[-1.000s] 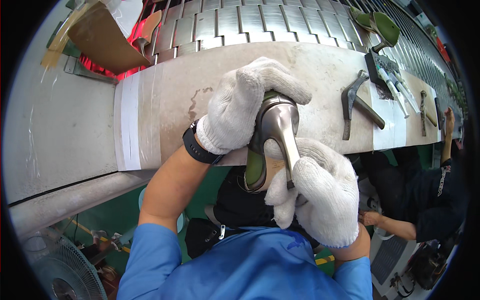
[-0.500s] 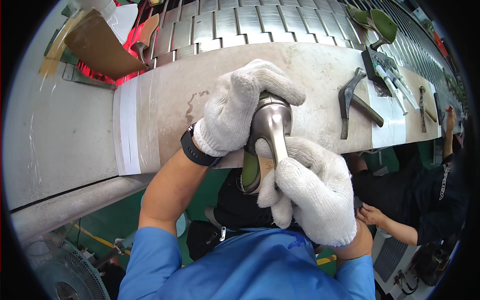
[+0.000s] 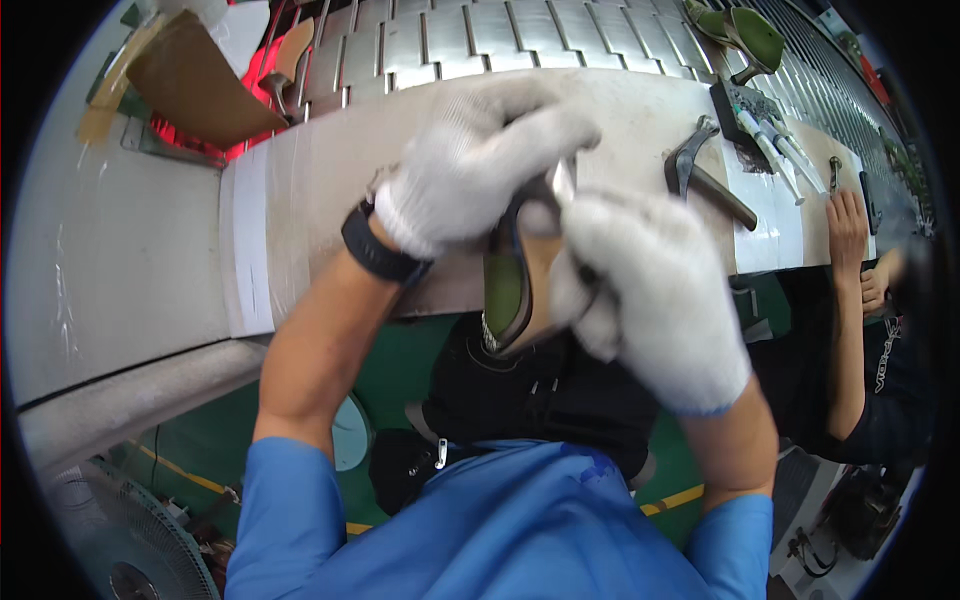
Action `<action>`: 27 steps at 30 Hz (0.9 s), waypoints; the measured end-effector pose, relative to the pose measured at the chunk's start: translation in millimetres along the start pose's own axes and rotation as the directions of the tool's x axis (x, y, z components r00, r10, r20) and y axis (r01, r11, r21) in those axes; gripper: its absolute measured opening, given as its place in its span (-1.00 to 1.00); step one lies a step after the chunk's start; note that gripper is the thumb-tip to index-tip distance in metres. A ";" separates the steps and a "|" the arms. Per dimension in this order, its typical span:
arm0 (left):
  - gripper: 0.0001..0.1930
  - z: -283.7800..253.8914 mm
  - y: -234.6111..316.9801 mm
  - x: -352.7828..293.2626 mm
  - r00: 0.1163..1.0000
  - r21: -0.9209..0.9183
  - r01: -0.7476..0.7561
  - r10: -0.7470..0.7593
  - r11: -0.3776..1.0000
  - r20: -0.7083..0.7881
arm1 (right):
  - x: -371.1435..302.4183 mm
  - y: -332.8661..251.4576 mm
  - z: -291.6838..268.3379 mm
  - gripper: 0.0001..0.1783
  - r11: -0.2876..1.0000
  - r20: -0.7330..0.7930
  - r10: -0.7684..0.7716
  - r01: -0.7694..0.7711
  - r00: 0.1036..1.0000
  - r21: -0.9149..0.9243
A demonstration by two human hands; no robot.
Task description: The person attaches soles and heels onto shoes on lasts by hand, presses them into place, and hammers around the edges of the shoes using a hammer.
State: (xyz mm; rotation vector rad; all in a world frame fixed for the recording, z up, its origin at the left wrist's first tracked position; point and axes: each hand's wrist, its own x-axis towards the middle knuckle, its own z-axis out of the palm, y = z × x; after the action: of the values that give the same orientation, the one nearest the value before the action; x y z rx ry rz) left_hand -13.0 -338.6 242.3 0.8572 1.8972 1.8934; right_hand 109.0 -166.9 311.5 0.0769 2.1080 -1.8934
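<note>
A high-heeled shoe (image 3: pixel 540 278) with a green inside and a tan sole is held between my two gloved hands, over the bench's near edge. My left hand (image 3: pixel 480 165), in a white knit glove, closes round its far end. Blurred by motion, my right hand (image 3: pixel 650 290) is curled at the silver heel (image 3: pixel 563 182), its fingers bent against the sole side. Most of the heel is hidden behind the gloves.
A hammer (image 3: pixel 705 170) lies on the bench (image 3: pixel 340 200) to the right, near syringe-like tubes (image 3: pixel 775 150). Green shoes (image 3: pixel 755 40) stand on the metal slat conveyor (image 3: pixel 450 35). A co-worker's hand (image 3: pixel 848 225) rests at the bench's right end. Brown board (image 3: pixel 200 85) stands far left.
Both my hands have shifted away from my body, and the right has risen over the heel, covering most of it. At the right, a co-worker's arm has come onto the bench.
</note>
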 end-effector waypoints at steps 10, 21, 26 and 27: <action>-0.60 1.7 -16.4 19.8 0.999 -0.013 0.035 -0.034 0.999 0.023 | 41.5 -23.0 -28.3 -0.55 0.783 -0.104 0.039 -0.095 0.994 -0.615; -0.54 5.4 -6.5 16.9 0.995 0.166 -0.096 0.099 0.981 -0.006 | 55.9 11.8 -46.2 -0.62 0.593 0.040 -0.276 0.203 0.960 -0.779; -0.54 2.4 -9.3 21.5 0.998 0.174 0.017 -0.027 0.985 0.059 | 19.3 41.1 -34.4 -0.49 0.964 -0.177 -0.201 0.162 0.963 -0.211; -0.52 5.1 -2.6 22.2 0.997 0.196 0.027 -0.040 0.980 0.060 | 18.5 53.7 -37.8 -0.38 0.968 -0.191 -0.208 0.173 0.959 -0.183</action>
State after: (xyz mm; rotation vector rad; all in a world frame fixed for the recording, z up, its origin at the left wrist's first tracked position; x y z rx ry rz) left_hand -27.4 -320.8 243.5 0.9255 2.0698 1.6602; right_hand 97.2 -126.1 258.1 0.0375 2.4877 -1.8776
